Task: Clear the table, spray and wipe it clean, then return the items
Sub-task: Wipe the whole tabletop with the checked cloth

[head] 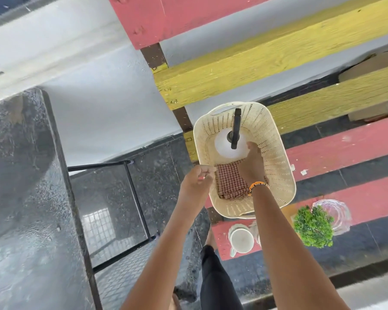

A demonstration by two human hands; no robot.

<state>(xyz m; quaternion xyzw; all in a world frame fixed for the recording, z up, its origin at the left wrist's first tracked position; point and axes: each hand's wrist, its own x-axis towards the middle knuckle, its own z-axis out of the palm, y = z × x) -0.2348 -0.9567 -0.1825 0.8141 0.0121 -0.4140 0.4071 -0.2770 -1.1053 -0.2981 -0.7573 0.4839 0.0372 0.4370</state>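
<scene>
A cream perforated basket point(276, 157) stands on a bench of red and yellow slats point(233, 61). In it are a white spray bottle with a black trigger point(224, 144), upright, and a red checked cloth point(230, 182) lying flat on the bottom. My right hand point(253, 164) reaches down into the basket and rests on the cloth, thumb against the bottle; its fingers are hidden. My left hand point(197, 177) is at the basket's near left rim, fingers curled over the edge. The dark stone table point(25, 175) at the left looks wet and streaked.
On the bench near me stand a white mug point(242, 240), a green plant point(313, 227) and a clear glass vase point(336, 213). The table's black metal frame point(137, 198) stands between table and bench. A cardboard box point(367, 66) lies behind the slats.
</scene>
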